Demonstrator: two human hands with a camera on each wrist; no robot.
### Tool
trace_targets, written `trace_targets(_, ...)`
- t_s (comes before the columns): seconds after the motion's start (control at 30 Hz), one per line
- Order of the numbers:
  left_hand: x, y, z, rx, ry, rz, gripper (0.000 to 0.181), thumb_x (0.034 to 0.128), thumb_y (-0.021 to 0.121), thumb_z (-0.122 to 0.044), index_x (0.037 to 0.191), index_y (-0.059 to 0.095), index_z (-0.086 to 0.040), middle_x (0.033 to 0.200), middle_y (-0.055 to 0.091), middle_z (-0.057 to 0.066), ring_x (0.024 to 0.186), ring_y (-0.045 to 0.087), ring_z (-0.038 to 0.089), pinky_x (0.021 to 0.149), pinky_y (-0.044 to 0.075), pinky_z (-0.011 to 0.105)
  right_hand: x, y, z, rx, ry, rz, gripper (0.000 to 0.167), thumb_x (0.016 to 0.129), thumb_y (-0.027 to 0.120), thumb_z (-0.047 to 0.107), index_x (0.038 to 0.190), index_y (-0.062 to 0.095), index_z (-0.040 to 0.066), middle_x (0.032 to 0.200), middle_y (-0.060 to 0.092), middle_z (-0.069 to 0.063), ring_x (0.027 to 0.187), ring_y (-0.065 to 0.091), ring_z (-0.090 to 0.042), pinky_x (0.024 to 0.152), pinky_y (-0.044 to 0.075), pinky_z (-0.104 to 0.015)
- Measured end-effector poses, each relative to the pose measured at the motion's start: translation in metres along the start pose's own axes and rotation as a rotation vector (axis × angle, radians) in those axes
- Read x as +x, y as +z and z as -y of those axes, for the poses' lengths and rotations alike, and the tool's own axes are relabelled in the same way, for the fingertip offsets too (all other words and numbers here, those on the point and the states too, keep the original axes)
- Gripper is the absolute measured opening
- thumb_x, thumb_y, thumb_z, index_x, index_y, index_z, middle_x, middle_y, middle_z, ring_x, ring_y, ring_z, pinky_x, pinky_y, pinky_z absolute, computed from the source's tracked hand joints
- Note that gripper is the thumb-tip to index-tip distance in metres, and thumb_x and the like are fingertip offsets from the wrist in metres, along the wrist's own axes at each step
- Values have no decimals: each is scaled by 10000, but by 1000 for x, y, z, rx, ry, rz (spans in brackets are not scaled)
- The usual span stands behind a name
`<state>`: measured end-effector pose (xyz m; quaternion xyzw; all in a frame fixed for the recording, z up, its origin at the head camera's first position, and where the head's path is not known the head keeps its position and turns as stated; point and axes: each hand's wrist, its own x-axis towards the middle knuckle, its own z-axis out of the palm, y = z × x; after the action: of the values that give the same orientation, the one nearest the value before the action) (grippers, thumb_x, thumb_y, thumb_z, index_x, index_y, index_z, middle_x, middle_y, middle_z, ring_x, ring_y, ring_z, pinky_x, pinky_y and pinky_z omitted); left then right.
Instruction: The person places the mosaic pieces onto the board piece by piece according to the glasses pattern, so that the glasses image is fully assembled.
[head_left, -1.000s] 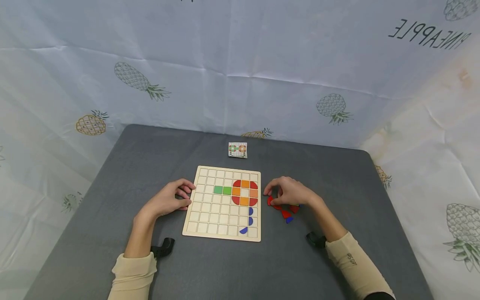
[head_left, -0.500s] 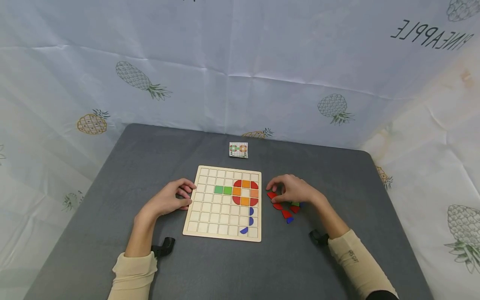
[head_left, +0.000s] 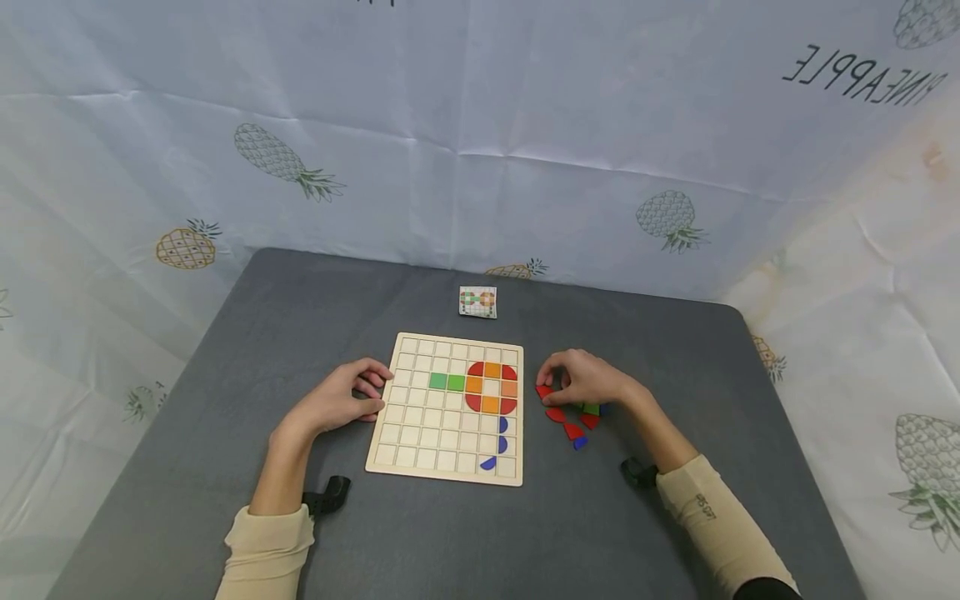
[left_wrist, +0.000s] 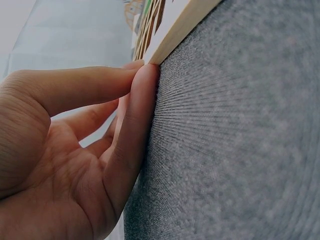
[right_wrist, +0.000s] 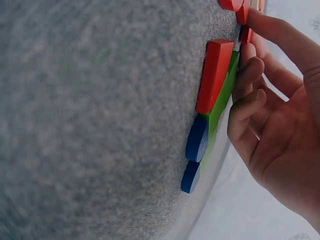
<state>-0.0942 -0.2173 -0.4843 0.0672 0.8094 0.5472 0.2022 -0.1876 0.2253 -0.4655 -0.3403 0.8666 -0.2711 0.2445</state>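
Note:
A wooden grid board [head_left: 420, 433] lies on the table, with coloured tiles set on its right part. My left hand [head_left: 341, 396] rests at the board's left edge; in the left wrist view its fingertips [left_wrist: 145, 77] touch the board's side. Right of the board, my right hand [head_left: 588, 379] pinches a red tile [head_left: 543, 390] between thumb and fingers, low over the table. Next to it lie a red rounded tile [head_left: 555, 414], other red tiles [head_left: 573, 431], green tiles [head_left: 591, 409] and a blue tile [head_left: 580, 443]. The right wrist view shows two blue tiles [right_wrist: 197, 137] beside the green ones.
Behind the board lies a small pattern card [head_left: 477, 302]. On the board are red and orange tiles in a ring [head_left: 491, 369], two green squares [head_left: 456, 382] and blue half-round tiles [head_left: 502, 445]. A pineapple-print curtain [head_left: 450, 200] hangs behind the grey table [head_left: 337, 300].
My right hand has shifted slightly to the right, and the red tile at its fingertips has moved up, apart from the red tile below. The left hand stays at the board's edge.

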Motion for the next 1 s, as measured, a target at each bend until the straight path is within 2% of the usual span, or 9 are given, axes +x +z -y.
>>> trace_targets(0.2, 0, 1, 0, -3, -1, -3, 403, 964, 712, 53, 1349, 593, 68, 1108, 588, 204, 961, 595, 242, 746, 666, 341, 2, 0, -2, 33, -26, -44, 215, 952, 853, 237, 1110, 780, 111, 997, 732, -39, 664, 561, -49, 612, 511, -230)
trace_targets(0.43, -1, 0, 0, -8, -6, -5, 394, 965, 708, 57, 1342, 596, 64, 1110, 579, 201, 957, 594, 243, 745, 665, 338, 15, -1, 12, 89, -27, -153, 258, 951, 858, 233, 1153, 781, 92, 1014, 753, -58, 666, 590, -90, 592, 496, -231)
trace_targets(0.63, 0, 0, 1, -4, -1, -8, 392, 960, 710, 61, 1336, 599, 67, 1106, 582, 201, 952, 597, 240, 740, 664, 330, 37, 5, 30, 94, -31, -200, 267, 946, 864, 250, 1154, 785, 102, 1019, 755, -49, 638, 570, -115, 576, 467, -231)
trace_targets(0.87, 0, 0, 0, -3, -7, -8, 389, 962, 713, 64, 1334, 600, 64, 1105, 581, 201, 955, 593, 242, 740, 666, 334, 70, 11, 56, 108, -17, -190, 256, 955, 845, 250, 1144, 780, 90, 1009, 746, -55, 639, 569, -137, 598, 479, -244)
trace_targets(1.0, 0, 1, 0, 0, -12, -12, 392, 961, 716, 66, 1336, 602, 64, 1113, 576, 201, 960, 589, 246, 740, 667, 337, 90, 18, 70, 76, -22, -176, 254, 955, 842, 265, 1139, 783, 101, 1014, 767, -45, 669, 591, -116, 646, 491, -234)
